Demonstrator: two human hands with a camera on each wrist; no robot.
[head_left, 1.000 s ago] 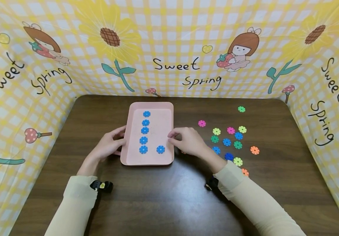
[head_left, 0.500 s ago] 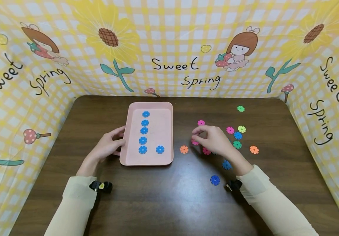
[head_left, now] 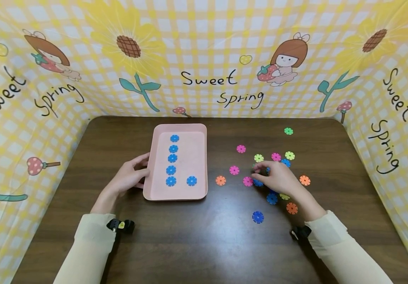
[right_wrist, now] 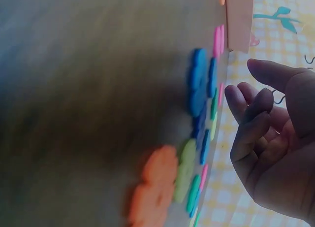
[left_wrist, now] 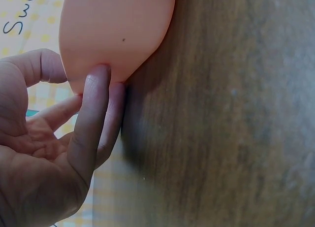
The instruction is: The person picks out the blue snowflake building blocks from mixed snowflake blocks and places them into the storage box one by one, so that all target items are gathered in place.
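Currently our left hand (head_left: 131,175) pinches the left edge of the pink tray (head_left: 197,157), which rests on the table (head_left: 221,240), so a tug there could jolt the six blue discs (head_left: 169,180) inside out of their places. Our right hand (head_left: 276,177) hovers over the scattered discs (head_left: 232,169), thumb and fingertips apart, holding nothing; because the pieces crowd together beneath, we might knock neighbours aside or catch two.

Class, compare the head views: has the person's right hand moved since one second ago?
Yes. Judged against the pink tray, the right hand has moved rightward, from the tray's right rim to the scattered flower-shaped discs.
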